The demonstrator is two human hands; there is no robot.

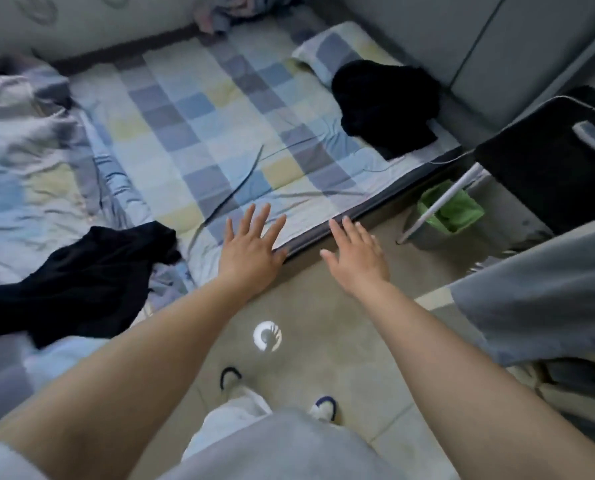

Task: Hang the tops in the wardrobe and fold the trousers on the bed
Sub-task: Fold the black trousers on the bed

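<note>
A black garment (77, 282) lies crumpled at the near left edge of the bed (199, 109), which has a checked blue, grey and yellow sheet. A second black garment (386, 105) lies heaped near the pillow at the far right. My left hand (251, 244) is stretched out flat with fingers spread over the bed's near edge, holding nothing. My right hand (356, 252) is flat and spread too, over the floor just beside the bed edge, empty. Both garments lie apart from my hands.
A bunched duvet (19, 133) fills the bed's left side. A bin with a green liner (445, 213) and a white pole stand on the floor at right, by a black case (559, 161). A grey cloth (545, 299) hangs at right. Grey panels (479, 39) rise behind the bed.
</note>
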